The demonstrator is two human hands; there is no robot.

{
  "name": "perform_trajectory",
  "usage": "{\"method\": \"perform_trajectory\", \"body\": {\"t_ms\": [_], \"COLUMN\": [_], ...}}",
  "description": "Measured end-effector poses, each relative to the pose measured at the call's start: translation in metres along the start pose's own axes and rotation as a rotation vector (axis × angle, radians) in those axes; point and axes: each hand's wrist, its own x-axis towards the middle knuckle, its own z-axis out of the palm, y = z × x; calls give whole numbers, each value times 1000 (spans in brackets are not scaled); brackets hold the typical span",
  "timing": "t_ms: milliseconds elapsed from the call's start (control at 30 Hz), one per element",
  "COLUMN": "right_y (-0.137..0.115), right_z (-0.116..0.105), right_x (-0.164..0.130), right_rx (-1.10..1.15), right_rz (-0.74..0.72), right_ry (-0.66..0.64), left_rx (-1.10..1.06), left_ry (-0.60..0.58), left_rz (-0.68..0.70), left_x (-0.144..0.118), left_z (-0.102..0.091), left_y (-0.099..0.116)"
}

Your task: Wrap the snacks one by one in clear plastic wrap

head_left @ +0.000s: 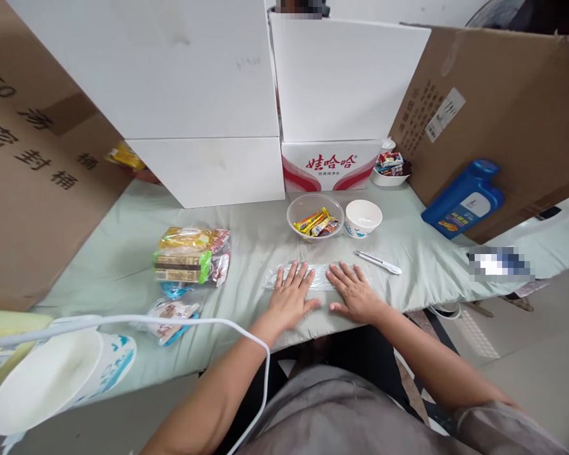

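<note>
My left hand (291,294) and my right hand (355,292) lie flat, palms down, side by side on a clear plastic bag (318,276) spread on the pale green table cover (408,253). The fingers of both hands are spread and hold nothing. Just beyond the bag stands a clear bowl (315,216) with several wrapped snack bars, and to its right a white paper cup (363,218). A white utility knife (378,262) lies to the right of my right hand.
Snack packets (192,256) and a smaller packet (171,314) lie to the left. White boxes (208,95), a red-and-white carton (332,165), brown cardboard (493,107), a blue jug (462,199), and a small white bowl (389,170) ring the table. Stacked paper bowls (52,373) and a white cable (171,320) sit near left.
</note>
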Motion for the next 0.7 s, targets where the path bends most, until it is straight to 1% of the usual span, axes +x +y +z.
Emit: {"method": "perform_trajectory", "body": {"t_ms": [67,133,167,233,300,333,400,433,500,600,633,700], "right_y": [10,19,22,22,15,10,1,-3,-6,-4,-2,1], "right_z": [2,-1,-3,-8,-13,-16,-22,-27,-39,-65,-73,-88], "right_x": [-16,-35,-45,-63,-77,-82,-89,-91,-89,-74,-67,-48], "right_rx": [-21,-39,-41,-21,38,77,150,180,246,408,471,585], "right_rz": [73,106,103,81,59,47,8,-14,-53,-128,-159,-185], "right_ry": [-17,10,32,81,124,141,172,191,236,263,252,209], "left_rx": [-1,-6,-7,-11,-37,-60,-109,-134,-186,-284,-316,-372], "left_ry": [-16,-9,1,35,61,62,58,56,44,-24,-51,-88], "left_rz": [-3,-7,-13,-49,-88,-90,-46,-4,113,324,368,378], "left_x": [-1,-1,-1,-1,-3,-6,-12,-16,-23,-30,-31,-30], "left_z": [2,-2,-5,-13,-17,-18,-15,-12,-5,1,0,-4], "left_y": [-5,-4,-1,13,33,43,59,63,65,55,51,46]}}
